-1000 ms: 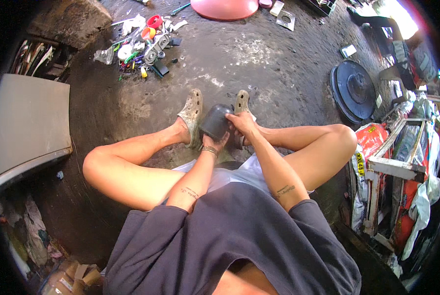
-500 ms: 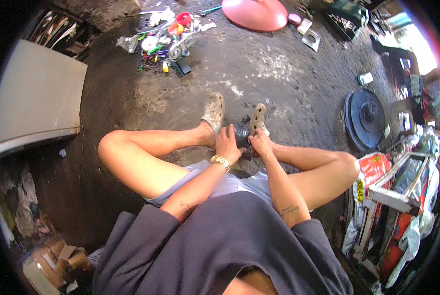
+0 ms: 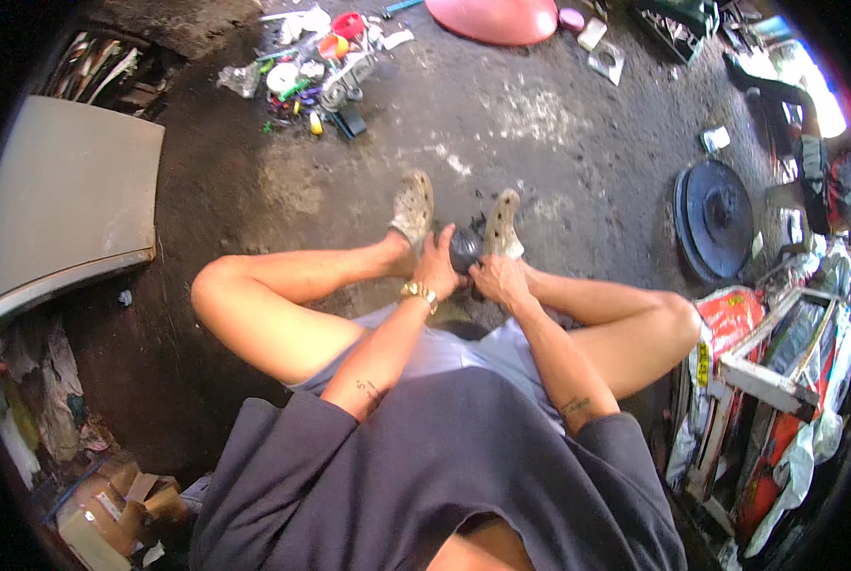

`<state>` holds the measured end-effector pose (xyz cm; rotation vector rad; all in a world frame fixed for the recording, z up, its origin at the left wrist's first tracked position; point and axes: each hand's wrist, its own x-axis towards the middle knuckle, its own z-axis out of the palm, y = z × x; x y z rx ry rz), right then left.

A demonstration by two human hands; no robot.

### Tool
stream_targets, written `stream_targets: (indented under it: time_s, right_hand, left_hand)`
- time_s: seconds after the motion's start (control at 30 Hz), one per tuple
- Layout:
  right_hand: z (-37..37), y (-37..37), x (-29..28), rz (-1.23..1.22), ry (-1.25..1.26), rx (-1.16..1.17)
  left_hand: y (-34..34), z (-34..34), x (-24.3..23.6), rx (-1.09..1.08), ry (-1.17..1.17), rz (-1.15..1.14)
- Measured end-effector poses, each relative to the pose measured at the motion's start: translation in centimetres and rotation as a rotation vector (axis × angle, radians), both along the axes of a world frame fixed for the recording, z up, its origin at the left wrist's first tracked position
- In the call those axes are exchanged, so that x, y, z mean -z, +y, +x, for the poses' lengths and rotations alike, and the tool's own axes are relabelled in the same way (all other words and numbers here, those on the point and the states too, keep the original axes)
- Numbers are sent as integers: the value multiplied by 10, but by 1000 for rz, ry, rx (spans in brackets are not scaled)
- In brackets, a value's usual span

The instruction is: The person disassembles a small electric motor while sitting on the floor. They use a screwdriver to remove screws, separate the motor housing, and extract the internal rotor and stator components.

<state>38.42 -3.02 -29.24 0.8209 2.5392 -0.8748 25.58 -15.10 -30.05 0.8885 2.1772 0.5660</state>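
Observation:
Between my two clog-covered feet is a dark, rounded, shiny object (image 3: 464,249); its exact kind I cannot make out. My left hand (image 3: 437,266), with a gold-coloured bracelet at its wrist, is curled against the object's left side. On its near right side my right hand (image 3: 498,279) is closed, fingers bent inward at the object's lower edge. The fingertips of both hands come close together there and are partly hidden. A beige clog (image 3: 412,206) lies left of the object, and the other beige clog (image 3: 503,226) stands close on its right.
A heap of mixed plastic scraps (image 3: 313,71) lies ahead on the dark floor. Beyond it to the right is a red round lid-like piece (image 3: 495,17). A black round base (image 3: 714,224) and a frame (image 3: 768,376) over bags sit at right. A pale panel (image 3: 73,190) stands left.
My right hand has turned, its back now facing up more, and has shifted slightly left. My left hand's fingers have spread a little along the dark object. The view has tilted slightly.

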Motion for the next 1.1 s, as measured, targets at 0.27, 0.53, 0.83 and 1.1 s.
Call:
stream_targets:
  time_s: [0.27,0.53,0.83,1.1]
  right_hand:
    - [69,-1,-169,-198,389,244]
    - [97,153,-247,-287,993,1172]
    - [152,178,-154,-785,1009,1476]
    - [27,29,-110,-320,430,680]
  left_hand:
    - [34,-37,-6,92,-77,-130]
    - [18,-19,5,58,-17,95]
    - [13,14,-3,-66,140,55]
    - [24,25,-3,-302,89,80]
